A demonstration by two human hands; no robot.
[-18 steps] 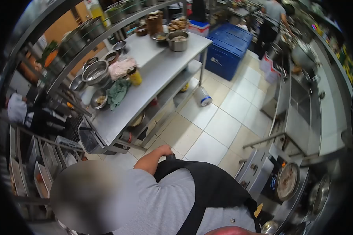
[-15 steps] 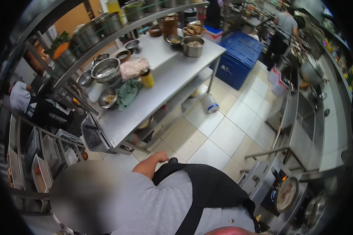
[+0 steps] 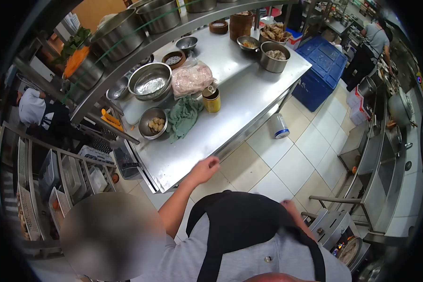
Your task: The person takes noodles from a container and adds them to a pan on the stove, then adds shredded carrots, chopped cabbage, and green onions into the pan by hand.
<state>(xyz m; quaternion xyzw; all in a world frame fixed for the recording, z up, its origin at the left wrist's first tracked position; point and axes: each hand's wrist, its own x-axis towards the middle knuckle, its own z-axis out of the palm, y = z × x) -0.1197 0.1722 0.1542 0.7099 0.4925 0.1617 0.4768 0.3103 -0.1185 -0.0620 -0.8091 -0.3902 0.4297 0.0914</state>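
My left hand (image 3: pixel 205 169) is raised near the front edge of the steel table (image 3: pixel 242 117), its fingers curled, with nothing visible in them. It touches nothing. Beyond it on the table stand an opened yellow can (image 3: pixel 212 99), a green cloth (image 3: pixel 185 117), a steel bowl with small pieces of food (image 3: pixel 153 123), a larger steel bowl (image 3: pixel 150 81) and a plastic bag of pale pink contents (image 3: pixel 192 79). My right hand (image 3: pixel 290 207) shows only partly beside the black apron (image 3: pixel 249 216), near the stove; its fingers are not clear.
A blue bin (image 3: pixel 320 70) stands past the table. A white container with a blue rim (image 3: pixel 280 126) lies on the tiled floor. At lower right a pan (image 3: pixel 349 251) sits over a flame. Two people work farther off, left (image 3: pixel 33 108) and right (image 3: pixel 376 42). Pots line the overhead shelf.
The view has shifted, and the table with its bowls appears nearer and larger. My left arm reaches farther up beside the table edge. My right hand has come partly into view.
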